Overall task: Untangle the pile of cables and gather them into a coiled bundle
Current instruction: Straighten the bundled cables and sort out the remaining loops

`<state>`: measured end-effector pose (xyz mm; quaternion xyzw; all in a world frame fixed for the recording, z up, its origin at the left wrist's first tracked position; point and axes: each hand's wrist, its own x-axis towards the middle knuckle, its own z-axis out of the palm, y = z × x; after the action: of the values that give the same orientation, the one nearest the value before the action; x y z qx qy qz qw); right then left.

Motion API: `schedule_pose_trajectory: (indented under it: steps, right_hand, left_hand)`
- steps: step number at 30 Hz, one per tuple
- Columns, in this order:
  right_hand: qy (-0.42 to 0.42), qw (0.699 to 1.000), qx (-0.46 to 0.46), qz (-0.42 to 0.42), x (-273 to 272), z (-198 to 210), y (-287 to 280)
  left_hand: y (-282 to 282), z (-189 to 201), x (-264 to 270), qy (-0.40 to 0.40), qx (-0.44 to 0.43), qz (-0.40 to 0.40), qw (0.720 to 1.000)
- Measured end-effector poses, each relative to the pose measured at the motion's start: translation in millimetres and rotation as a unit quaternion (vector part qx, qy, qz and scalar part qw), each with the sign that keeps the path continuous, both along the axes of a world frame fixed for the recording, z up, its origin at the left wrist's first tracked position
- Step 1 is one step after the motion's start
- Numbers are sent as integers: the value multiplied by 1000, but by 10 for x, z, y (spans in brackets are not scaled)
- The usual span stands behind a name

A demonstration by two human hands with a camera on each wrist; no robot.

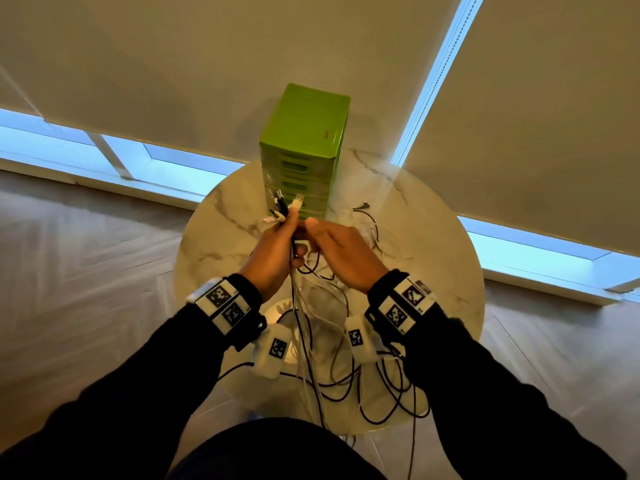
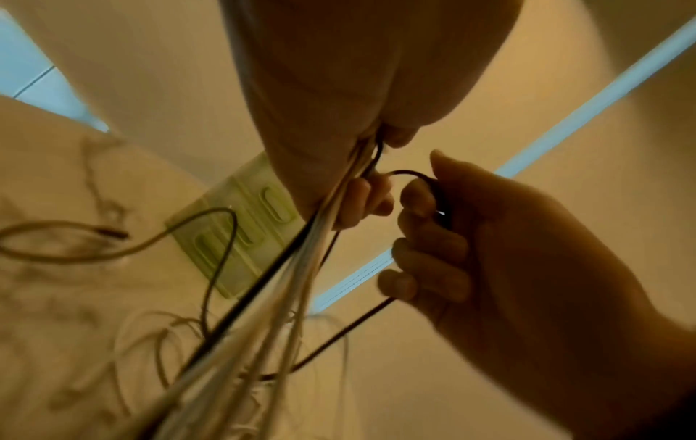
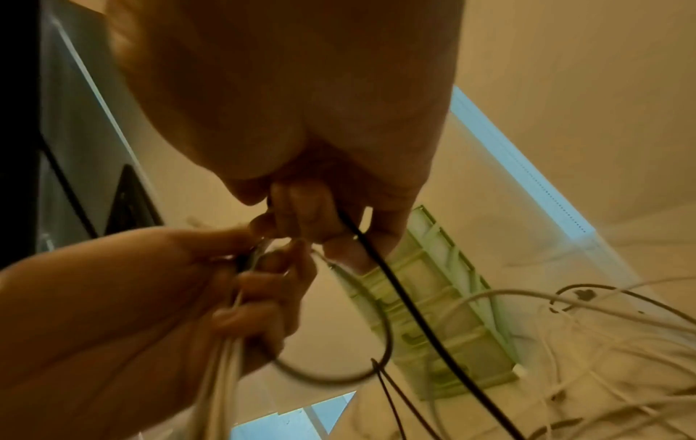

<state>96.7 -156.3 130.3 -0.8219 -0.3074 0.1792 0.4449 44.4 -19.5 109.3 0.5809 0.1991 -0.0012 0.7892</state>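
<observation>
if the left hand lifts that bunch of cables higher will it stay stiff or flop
Likely floppy: below the left hand the bunch of cables hangs limp and loops across the table. Probably light. Trailing loops may snag; they look tangled.

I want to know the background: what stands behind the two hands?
Behind the left hand and right hand stands a green drawer unit on the marble table. Its lowest drawers are covered.

green drawer unit (image 1: 304, 147) upright on marble rnd table (image 1: 433, 216) | blinds (image 1: 173, 64) behind
</observation>
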Motion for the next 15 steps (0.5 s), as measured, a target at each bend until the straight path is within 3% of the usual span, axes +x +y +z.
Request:
schedule_pose_trajectory:
  steps: [3,5,10,12,15]
  right_hand:
    - [52,998,11,25,-110,-124,-31]
    - [99,994,12,46,-159,-239,-105]
    - [115,982,-116,91,-182,-712,-361]
    - [116,978,-158,76,-177,-909,-494]
    - [71,986,-144,33,-102,-1083,-639]
  left_hand:
    - [-39,99,64,-13,-96,28,995]
    - [-51,120,91,-30,-100,46,993]
    - [9,217,111,-87,-194,61,975]
    - [90,273,112,-104,-190,56,975]
    - [212,329,78,-114,-160,61,979]
